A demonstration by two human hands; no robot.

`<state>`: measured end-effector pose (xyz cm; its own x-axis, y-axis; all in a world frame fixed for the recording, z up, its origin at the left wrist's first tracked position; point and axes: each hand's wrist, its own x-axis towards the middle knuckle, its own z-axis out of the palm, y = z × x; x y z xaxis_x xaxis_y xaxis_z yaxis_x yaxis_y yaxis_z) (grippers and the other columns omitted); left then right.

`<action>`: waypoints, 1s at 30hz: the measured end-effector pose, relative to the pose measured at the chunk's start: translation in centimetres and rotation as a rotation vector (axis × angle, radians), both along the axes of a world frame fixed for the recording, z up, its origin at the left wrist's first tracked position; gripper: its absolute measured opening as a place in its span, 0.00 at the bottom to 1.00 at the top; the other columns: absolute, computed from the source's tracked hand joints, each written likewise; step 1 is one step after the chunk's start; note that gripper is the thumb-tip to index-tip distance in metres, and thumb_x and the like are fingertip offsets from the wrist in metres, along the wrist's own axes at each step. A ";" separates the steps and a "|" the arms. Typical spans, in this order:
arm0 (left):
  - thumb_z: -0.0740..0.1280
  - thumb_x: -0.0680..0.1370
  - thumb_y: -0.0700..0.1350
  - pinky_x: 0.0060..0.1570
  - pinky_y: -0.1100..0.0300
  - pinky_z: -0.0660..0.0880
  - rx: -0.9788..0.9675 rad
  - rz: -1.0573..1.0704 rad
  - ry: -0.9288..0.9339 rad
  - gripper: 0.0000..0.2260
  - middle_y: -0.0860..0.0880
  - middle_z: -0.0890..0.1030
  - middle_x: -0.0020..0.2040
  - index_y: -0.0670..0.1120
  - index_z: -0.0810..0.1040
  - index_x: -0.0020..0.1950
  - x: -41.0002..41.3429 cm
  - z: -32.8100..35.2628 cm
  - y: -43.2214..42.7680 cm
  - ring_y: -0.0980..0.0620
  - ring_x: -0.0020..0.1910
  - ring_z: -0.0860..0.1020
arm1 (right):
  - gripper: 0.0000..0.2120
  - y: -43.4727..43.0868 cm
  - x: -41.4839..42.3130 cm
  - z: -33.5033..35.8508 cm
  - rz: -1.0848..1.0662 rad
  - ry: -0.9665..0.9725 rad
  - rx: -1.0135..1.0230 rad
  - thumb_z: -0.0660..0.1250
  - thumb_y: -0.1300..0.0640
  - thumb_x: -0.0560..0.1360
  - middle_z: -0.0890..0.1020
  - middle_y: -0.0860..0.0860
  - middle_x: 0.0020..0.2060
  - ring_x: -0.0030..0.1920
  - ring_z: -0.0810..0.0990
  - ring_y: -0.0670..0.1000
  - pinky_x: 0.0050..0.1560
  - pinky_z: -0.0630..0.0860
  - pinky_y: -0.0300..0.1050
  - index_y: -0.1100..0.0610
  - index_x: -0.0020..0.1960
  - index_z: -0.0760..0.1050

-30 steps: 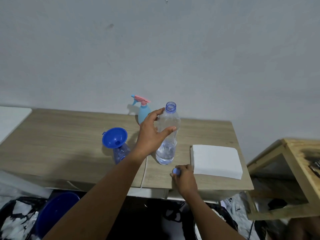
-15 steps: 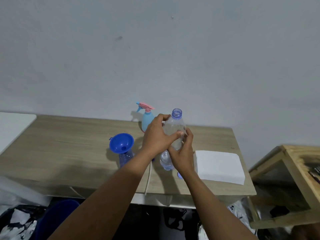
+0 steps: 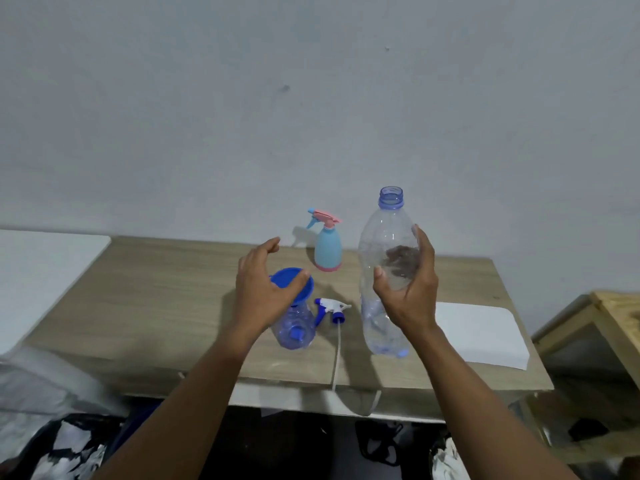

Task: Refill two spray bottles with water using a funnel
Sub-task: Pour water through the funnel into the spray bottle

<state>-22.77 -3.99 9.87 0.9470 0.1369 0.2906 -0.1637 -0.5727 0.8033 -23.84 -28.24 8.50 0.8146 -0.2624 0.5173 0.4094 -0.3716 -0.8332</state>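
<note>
**Light Bottle, Mid-Body Hold**

The right grip [image 3: 410, 299] clasped the uncapped water bottle [image 3: 384, 237] mid-body, raised over the tabletop [image 3: 156, 289], right of the funnel [image 3: 289, 277]. Nearly empty, it looked light and crushable. The left grip [image 3: 263, 292] hung released at the funnel.

Premises: apparently a home room. Plain painted wall [image 3: 311, 98] behind the gripped water bottle [image 3: 381, 233], wood-grain table [image 3: 156, 289] under it, bare timber frame [image 3: 616, 327] to its right, crumpled bags [image 3: 69, 452] on the floor below.
</note>
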 end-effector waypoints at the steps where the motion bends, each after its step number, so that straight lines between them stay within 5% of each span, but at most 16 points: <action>1: 0.78 0.67 0.56 0.59 0.63 0.67 0.034 -0.004 0.037 0.35 0.56 0.75 0.62 0.52 0.69 0.70 -0.3 -0.6 0.7 0.55 0.64 0.69 | 0.43 0.4 -0.2 0.3 0.008 0.027 -0.002 0.76 0.47 0.68 0.80 0.45 0.49 0.48 0.82 0.44 0.50 0.79 0.40 0.54 0.77 0.60; 5: 0.80 0.61 0.60 0.66 0.53 0.69 0.109 -0.039 0.166 0.44 0.52 0.73 0.66 0.49 0.67 0.72 -0.9 -3.0 2.2 0.50 0.67 0.68 | 0.44 2.7 -1.1 0.4 0.045 0.141 -0.119 0.78 0.39 0.64 0.80 0.44 0.47 0.46 0.83 0.44 0.48 0.81 0.42 0.44 0.73 0.61; 14: 0.82 0.57 0.60 0.66 0.47 0.72 -0.025 -0.111 0.330 0.53 0.49 0.69 0.73 0.48 0.61 0.76 0.5 -4.2 3.4 0.50 0.70 0.71 | 0.42 3.5 -1.4 0.8 0.145 0.354 -0.526 0.75 0.35 0.65 0.82 0.42 0.45 0.44 0.82 0.43 0.49 0.82 0.49 0.33 0.74 0.59; 24: 0.83 0.62 0.43 0.49 0.66 0.75 -0.232 -0.190 0.287 0.35 0.56 0.77 0.55 0.52 0.72 0.64 0.7 -4.2 3.2 0.52 0.56 0.79 | 0.44 1.7 -1.1 1.3 0.189 0.522 -0.868 0.70 0.29 0.66 0.82 0.44 0.47 0.44 0.80 0.48 0.48 0.81 0.50 0.35 0.77 0.55; 30: 0.83 0.61 0.41 0.46 0.62 0.79 -0.282 -0.163 0.246 0.32 0.58 0.78 0.54 0.58 0.72 0.59 0.7 -4.2 2.9 0.52 0.49 0.82 | 0.43 0.6 -0.7 2.6 0.174 0.578 -1.018 0.69 0.29 0.66 0.83 0.43 0.46 0.45 0.78 0.47 0.48 0.79 0.48 0.34 0.76 0.55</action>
<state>-22.07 -1.11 5.66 0.9994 0.0212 0.0255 -0.0178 -0.3063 0.9518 -24.51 -27.59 11.08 0.9803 0.1949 -0.0328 0.1796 -0.9478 -0.2635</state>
